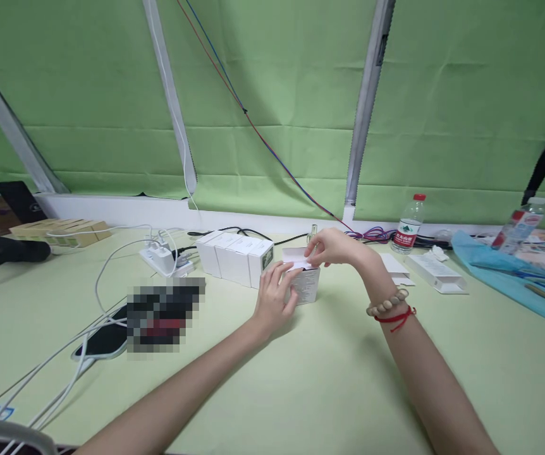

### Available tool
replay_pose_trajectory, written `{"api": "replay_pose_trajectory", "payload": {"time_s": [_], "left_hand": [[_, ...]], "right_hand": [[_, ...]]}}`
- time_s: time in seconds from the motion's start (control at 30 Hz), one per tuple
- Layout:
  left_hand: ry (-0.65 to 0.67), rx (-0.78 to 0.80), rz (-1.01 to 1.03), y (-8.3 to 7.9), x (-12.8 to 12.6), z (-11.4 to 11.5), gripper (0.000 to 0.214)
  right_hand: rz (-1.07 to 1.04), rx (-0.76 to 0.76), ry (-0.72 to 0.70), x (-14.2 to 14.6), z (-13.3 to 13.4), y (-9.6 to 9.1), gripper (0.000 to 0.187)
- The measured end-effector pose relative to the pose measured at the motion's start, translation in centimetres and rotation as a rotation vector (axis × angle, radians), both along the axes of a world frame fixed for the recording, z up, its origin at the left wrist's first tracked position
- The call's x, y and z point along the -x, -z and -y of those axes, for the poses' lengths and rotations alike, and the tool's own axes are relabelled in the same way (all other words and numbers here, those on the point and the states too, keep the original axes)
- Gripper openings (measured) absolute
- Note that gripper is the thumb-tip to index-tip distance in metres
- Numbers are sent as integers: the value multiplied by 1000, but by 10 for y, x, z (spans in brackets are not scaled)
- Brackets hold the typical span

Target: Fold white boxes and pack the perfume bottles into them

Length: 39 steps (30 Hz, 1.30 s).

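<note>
A small white carton (308, 289) with fine grey print stands on the table, its top flap (294, 255) raised at the back. My left hand (274, 296) grips the carton from the left, fingers over its upper edge and thumb on the front. My right hand (333, 246) reaches over from the right, fingertips pinched together at the flap's right side. What lies inside the carton is mostly hidden; a dark bit shows at the opening. Just behind my right hand, the top of a small clear glass bottle (312, 231) sticks up.
Similar white boxes (229, 260) stand in a row on the left, near a power strip (161, 256) with cables. A phone (104, 335) lies nearer. Rightward are an opened white box (436, 273), a water bottle (406, 227) and a blue sheet (504, 278).
</note>
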<state>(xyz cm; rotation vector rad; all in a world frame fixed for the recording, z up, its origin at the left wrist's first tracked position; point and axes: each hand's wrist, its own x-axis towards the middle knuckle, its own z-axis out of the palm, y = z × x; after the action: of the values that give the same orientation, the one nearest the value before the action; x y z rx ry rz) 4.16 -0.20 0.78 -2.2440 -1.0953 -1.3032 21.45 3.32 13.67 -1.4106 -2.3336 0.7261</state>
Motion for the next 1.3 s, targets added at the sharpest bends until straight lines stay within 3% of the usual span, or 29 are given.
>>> {"api": "replay_pose_trajectory", "payload": {"time_s": [0.07, 0.17, 0.27, 0.37, 0.5, 0.67, 0.73, 1.3], "left_hand": [[16, 1, -7, 0, 0, 0, 37], [35, -2, -6, 0, 0, 0, 33], [28, -19, -5, 1, 2, -3, 27], [21, -25, -1, 1, 4, -8, 23], [48, -24, 38, 2, 6, -12, 24], [36, -48, 70, 7, 7, -15, 23], [39, -51, 88, 9, 8, -16, 24], [-2, 51, 125, 1, 0, -2, 17]], "right_hand": [[0, -59, -23, 2, 0, 0, 13], [-22, -262, -29, 3, 1, -1, 9], [-38, -468, 45, 2, 2, -3, 7], [-38, -530, 110, 0, -1, -2, 16], [-3, -448, 107, -3, -13, 8, 23], [-50, -50, -56, -5, -16, 12, 23], [-56, 32, -79, -5, -13, 9, 22], [-33, 64, -136, -7, -12, 9, 23]]}}
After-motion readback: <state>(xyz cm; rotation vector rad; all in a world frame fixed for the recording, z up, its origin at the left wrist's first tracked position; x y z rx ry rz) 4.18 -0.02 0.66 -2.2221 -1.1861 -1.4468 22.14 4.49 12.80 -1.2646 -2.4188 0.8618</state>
